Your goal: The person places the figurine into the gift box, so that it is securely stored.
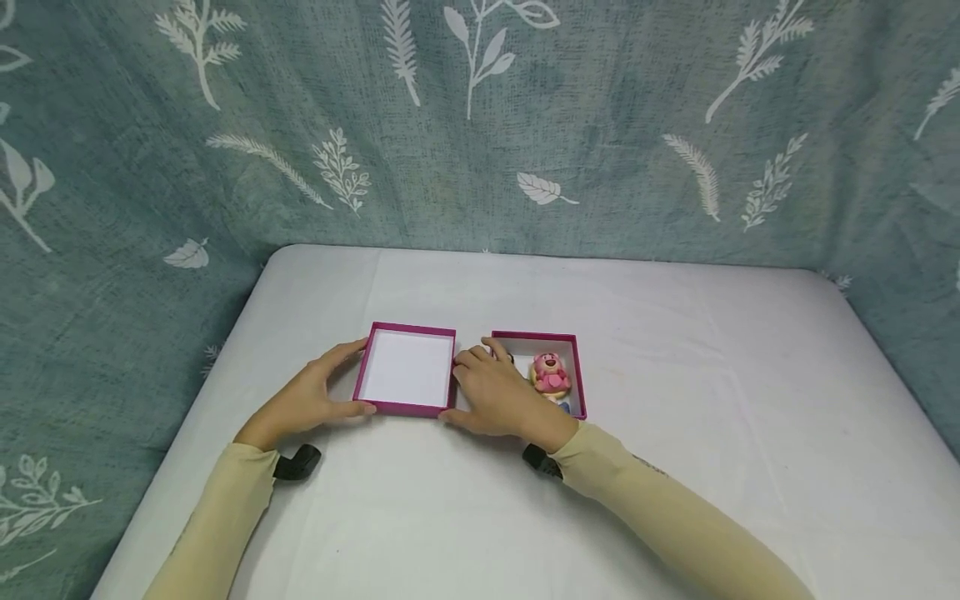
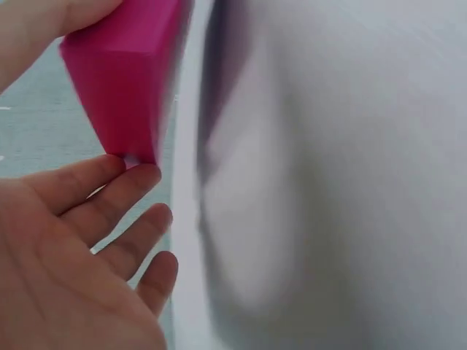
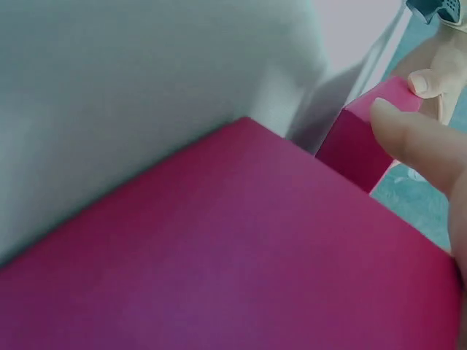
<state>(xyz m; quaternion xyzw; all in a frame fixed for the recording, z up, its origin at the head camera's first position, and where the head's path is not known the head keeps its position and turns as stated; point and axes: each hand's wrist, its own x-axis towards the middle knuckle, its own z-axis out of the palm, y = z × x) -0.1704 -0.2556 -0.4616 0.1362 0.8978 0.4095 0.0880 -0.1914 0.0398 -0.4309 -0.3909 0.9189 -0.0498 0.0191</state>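
Observation:
A shallow square magenta box lid (image 1: pixel 408 411) with a white inside lies open side up on the table. My left hand (image 1: pixel 307 396) grips its left side, thumb at the near corner and fingers toward the far one. My right hand (image 1: pixel 498 396) holds the lid's right side, thumb at the near corner. Just right of the lid stands a matching magenta box (image 1: pixel 580 375), partly hidden by my right hand. Inside that box sits a pink bear figure (image 1: pixel 551 375), with other small items partly covered. In the left wrist view, fingertips touch the lid's end (image 2: pixel 128 95).
A white cloth covers the table (image 1: pixel 712 400). A green-blue curtain (image 1: pixel 480 167) with white leaf prints hangs behind the table and along its left side. Black wrist devices (image 1: pixel 298 463) show under both sleeves.

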